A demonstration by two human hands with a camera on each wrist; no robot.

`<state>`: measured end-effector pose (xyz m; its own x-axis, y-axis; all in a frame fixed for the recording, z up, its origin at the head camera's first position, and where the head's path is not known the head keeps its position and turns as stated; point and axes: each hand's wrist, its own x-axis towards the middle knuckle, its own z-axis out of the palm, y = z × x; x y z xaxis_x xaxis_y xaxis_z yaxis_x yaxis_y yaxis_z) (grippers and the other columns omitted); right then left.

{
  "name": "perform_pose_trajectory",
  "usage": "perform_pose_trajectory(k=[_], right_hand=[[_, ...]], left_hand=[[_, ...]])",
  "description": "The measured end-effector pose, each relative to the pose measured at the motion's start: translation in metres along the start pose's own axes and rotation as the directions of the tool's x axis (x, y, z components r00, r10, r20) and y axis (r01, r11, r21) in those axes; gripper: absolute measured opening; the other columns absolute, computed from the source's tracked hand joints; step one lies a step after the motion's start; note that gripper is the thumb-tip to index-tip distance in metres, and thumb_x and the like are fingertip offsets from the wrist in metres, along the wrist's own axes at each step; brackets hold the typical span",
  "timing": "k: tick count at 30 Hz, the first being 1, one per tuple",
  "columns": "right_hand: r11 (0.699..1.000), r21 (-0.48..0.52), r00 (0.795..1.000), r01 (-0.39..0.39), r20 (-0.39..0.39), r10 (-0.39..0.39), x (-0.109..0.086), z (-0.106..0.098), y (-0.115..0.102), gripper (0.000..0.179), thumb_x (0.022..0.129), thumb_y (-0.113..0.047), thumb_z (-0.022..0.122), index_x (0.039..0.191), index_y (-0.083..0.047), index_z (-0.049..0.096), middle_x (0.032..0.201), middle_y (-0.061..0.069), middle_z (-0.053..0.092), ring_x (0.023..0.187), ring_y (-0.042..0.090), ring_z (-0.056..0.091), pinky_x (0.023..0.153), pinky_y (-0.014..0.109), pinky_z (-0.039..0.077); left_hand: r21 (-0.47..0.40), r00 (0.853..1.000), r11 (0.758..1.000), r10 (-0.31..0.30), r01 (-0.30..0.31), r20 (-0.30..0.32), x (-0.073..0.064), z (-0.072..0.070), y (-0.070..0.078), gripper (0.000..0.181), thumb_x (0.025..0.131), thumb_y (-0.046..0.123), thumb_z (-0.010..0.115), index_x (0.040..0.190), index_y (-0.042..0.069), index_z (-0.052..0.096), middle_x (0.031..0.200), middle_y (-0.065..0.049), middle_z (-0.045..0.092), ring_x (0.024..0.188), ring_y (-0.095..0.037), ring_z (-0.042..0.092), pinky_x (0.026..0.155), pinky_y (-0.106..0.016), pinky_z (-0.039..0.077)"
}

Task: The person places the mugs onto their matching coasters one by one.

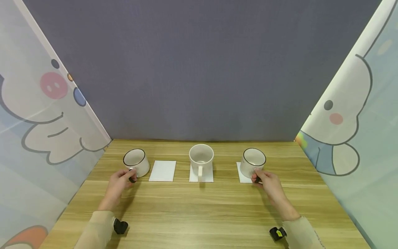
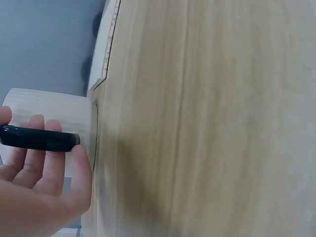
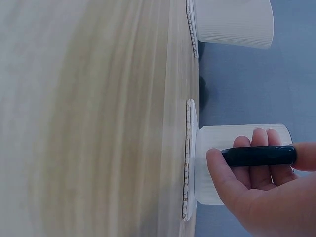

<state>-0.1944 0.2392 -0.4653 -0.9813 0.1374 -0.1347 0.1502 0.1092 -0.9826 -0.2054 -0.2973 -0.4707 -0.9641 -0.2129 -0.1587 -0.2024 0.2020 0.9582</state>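
Clamping left fingers (image 2: 53, 173) on the lower-left mug (image 1: 142, 168), just left of the bare coaster (image 1: 162, 171), right fingers (image 3: 260, 174) on the lower-right mug (image 1: 247, 167).

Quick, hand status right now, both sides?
Left hand: closed, holding the left-end mug by its black handle.
Right hand: closed, holding the right-end mug by its black handle.

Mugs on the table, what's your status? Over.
Left hand grips left black-rimmed mug, beside empty white coaster. Right hand grips right black-rimmed mug, on another coaster. Nothing between left black-rimmed mug and empty white coaster.
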Motion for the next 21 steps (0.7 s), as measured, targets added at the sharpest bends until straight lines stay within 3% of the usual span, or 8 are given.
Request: perform_pose_trajectory(k=[9,15,21], right_hand=[[1.000,-0.001,1.000,-0.003,-0.005,0.003,-0.0014,0.0000,-0.0010,0.039,0.110,-0.020,0.046,0.106,0.016,0.061,0.089,0.006,0.063,0.084,0.014,0.062,0.083,0.034,0.059],[1.000,-0.012,1.000,-0.008,0.016,0.008,-0.0014,-0.0004,-0.0015,0.040,0.110,-0.022,0.047,0.105,0.014,0.062,0.091,0.008,0.063,0.086,0.015,0.062,0.084,0.036,0.059],[0.999,-0.033,1.000,-0.001,0.024,0.002,-0.0017,-0.0004,-0.0035,0.041,0.110,-0.023,0.047,0.105,0.015,0.062,0.094,0.009,0.063,0.088,0.017,0.062,0.085,0.036,0.059]], left_hand=[[-0.043,0.996,0.997,0.061,-0.059,0.060,0.0057,0.0054,-0.0006,0.037,0.109,0.030,0.049,0.090,-0.001,0.058,0.089,-0.007,0.056,0.083,-0.015,0.059,0.080,-0.033,0.057],[-0.057,0.993,0.996,0.076,-0.071,0.088,0.0080,0.0065,-0.0023,0.037,0.112,0.025,0.039,0.096,-0.005,0.053,0.089,-0.007,0.053,0.078,-0.013,0.056,0.077,-0.032,0.055],[-0.078,0.991,0.994,0.079,-0.071,0.104,0.0089,0.0051,-0.0028,0.035,0.112,0.024,0.038,0.096,-0.003,0.054,0.088,-0.005,0.054,0.075,-0.011,0.056,0.076,-0.031,0.053]])
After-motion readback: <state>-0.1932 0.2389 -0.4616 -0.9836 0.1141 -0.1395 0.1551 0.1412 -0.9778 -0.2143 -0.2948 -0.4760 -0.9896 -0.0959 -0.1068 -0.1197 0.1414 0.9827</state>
